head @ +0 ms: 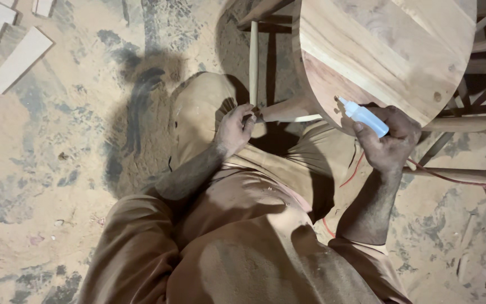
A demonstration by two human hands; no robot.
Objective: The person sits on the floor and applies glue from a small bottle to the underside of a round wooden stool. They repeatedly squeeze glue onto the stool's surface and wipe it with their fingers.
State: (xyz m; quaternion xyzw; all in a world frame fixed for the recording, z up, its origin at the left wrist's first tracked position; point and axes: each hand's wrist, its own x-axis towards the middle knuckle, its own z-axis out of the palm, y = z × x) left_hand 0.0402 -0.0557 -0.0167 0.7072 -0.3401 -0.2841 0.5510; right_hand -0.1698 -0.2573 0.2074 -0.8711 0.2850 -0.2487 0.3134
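Gripping a small glue bottle (365, 117) in the right hand (390, 141), nozzle aiming at the edge of the round wooden seat (383, 50) — right of centre, far side. Clamping the left hand (233, 130) around a wooden leg (285, 110) where it meets the seat. Risking, likely, a slipped leg or glue dripping onto the trousers (243, 225) — squeezing too hard, or loosening the left grip.

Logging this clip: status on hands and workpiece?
Left hand gripping stool leg. Right hand holding glue bottle, nozzle at round wooden seat edge. Nothing in between.
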